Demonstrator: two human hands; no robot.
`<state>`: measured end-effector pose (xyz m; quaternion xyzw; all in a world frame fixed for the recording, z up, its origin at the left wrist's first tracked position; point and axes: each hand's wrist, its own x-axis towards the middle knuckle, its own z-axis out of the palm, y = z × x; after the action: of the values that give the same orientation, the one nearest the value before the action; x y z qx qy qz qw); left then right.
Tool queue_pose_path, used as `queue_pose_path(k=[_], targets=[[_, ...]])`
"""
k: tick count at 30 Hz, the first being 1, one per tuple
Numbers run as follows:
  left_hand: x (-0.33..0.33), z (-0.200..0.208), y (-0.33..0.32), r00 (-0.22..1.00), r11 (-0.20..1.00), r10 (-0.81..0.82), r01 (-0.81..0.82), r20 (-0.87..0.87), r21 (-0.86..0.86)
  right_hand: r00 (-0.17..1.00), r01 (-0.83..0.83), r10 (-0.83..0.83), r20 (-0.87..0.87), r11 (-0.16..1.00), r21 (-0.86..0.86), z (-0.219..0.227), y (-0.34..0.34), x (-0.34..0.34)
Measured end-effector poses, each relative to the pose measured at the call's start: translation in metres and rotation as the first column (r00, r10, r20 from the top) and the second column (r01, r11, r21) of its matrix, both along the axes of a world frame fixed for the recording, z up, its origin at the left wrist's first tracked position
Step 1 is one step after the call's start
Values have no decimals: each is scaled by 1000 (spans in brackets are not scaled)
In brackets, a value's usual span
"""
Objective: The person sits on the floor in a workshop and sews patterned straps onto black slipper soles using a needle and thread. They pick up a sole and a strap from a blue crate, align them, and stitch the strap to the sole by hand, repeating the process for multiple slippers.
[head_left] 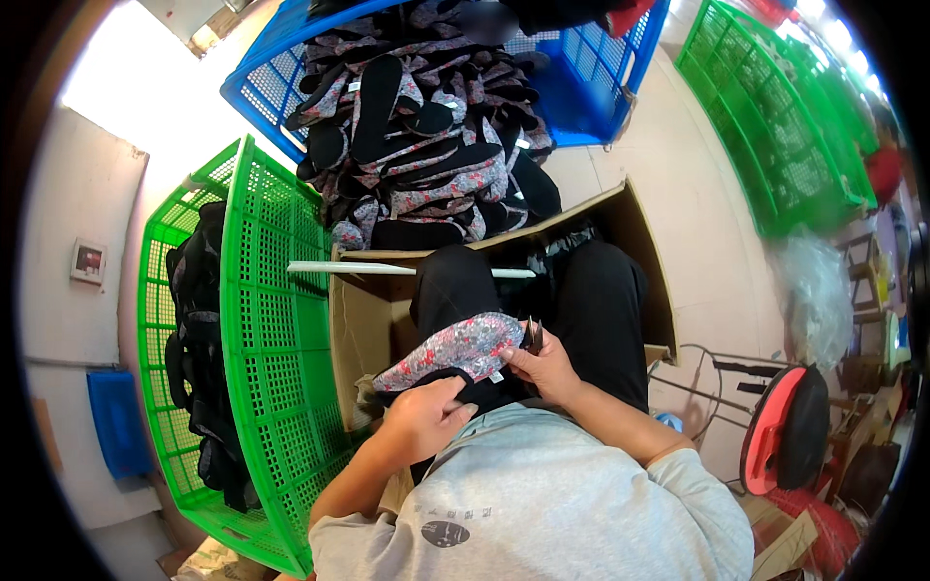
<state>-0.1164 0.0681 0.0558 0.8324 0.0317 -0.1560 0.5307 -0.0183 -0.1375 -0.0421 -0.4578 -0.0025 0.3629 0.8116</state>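
Note:
A floral grey-and-red slipper [450, 351] with black parts lies across my lap, its long side slanting up to the right. My left hand [426, 418] grips its black near edge, thumb and fingers closed. At the slipper's right end my right hand [544, 368] pinches the fabric, close to a small white tag [496, 377]. A dark pointed pair of thread snips [533, 336] sticks up from the same hand; its handle is hidden by the fingers. Beyond my knees rises a big heap of matching slippers [426, 165], floral and black.
An open cardboard box [647, 254] surrounds my legs, with a white strip [349, 268] across it. Left stands a green crate [281, 329] beside dark items. A blue crate [581, 107] is behind the heap. Stacked green crates [765, 126] and a red-and-black round seat [785, 431] are right.

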Motion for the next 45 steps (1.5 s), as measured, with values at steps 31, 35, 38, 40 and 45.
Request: queue_pose_path(k=[31, 35, 38, 40, 45], targets=[[139, -37, -7, 918, 878, 386, -334, 93, -343, 998, -62, 56, -41, 983, -173, 3, -14, 13], [140, -38, 15, 878, 868, 455, -400, 148, -295, 996, -72, 62, -59, 980, -187, 1, -16, 13], [135, -34, 31, 835, 861, 504, -465, 221, -204, 996, -89, 84, -31, 976, -200, 0, -18, 12], [131, -34, 38, 790, 862, 502, -492, 351, -126, 995, -101, 101, -15, 974, -203, -3, -21, 9], [98, -35, 55, 904, 912, 328, -378, 274, 158, 994, -108, 107, -20, 969, -223, -5, -26, 6]])
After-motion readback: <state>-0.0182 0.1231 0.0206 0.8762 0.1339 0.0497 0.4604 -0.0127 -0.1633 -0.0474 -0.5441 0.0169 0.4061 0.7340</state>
